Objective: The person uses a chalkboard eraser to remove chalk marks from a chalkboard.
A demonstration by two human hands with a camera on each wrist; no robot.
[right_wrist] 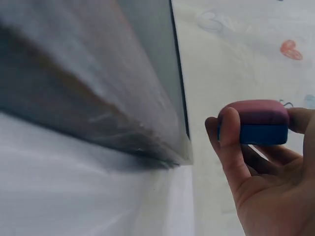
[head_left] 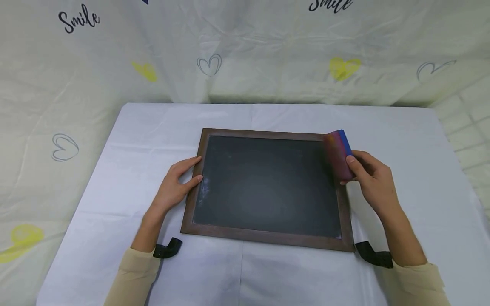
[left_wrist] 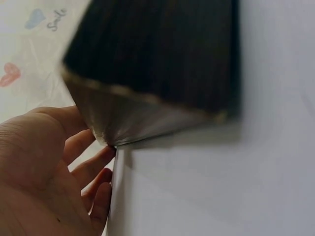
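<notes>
A chalkboard (head_left: 268, 187) in a brown wooden frame lies on the white-covered table, slightly turned. In the head view, my left hand (head_left: 174, 185) rests at the frame's left side, thumb and forefinger touching its edge. The left wrist view shows the loosely bent fingers of the left hand (left_wrist: 54, 162) against the frame. At the upper right of the board, my right hand (head_left: 375, 180) holds a red-and-blue board eraser (head_left: 338, 155) between thumb and fingers. The eraser (right_wrist: 258, 120) is tilted and covers part of the frame; whether it touches the board cannot be told.
Pale chalk smudges (head_left: 205, 187) show near the board's left inner edge. Black straps (head_left: 168, 248) are worn on both wrists. A white cloth (head_left: 153, 123) covers the table, and a patterned curtain (head_left: 268, 51) hangs behind its far edge.
</notes>
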